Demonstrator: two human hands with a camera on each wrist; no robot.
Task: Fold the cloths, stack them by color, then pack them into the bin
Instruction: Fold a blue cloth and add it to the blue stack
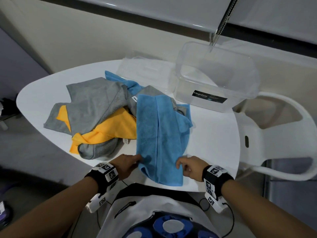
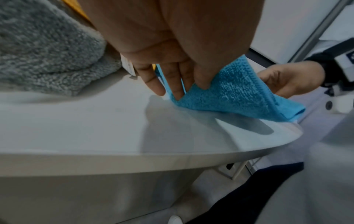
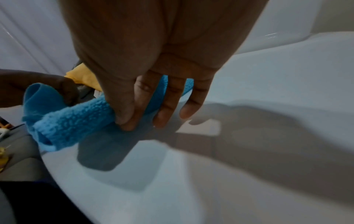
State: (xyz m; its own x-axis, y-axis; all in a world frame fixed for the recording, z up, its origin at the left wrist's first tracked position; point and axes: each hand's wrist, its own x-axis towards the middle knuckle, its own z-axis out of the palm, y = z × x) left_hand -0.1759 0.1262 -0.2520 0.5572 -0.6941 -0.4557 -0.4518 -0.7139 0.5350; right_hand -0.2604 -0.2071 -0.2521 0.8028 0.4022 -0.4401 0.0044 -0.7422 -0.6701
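Blue cloth [image 1: 157, 134]: near edge pinched by left hand [image 1: 127, 164] and right hand [image 1: 190, 166], far end draped over the unfolded pile [image 1: 96, 114] on the surface [image 1: 211, 143]. Risk: pulling could drag pile cloths along; uneven pinches would skew the fold.

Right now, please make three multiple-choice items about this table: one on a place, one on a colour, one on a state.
1. Where is the clear bin?
A. far right of the table
B. on the floor
C. under the cloths

2. What colour is the cloth held by both hands?
A. orange
B. grey
C. blue

3. How is the bin now?
A. full
B. empty
C. lidded

Answers:
1 A, it stands beyond the pile.
2 C, the left hand and right hand pinch the blue cloth.
3 B, nothing shows through its walls.
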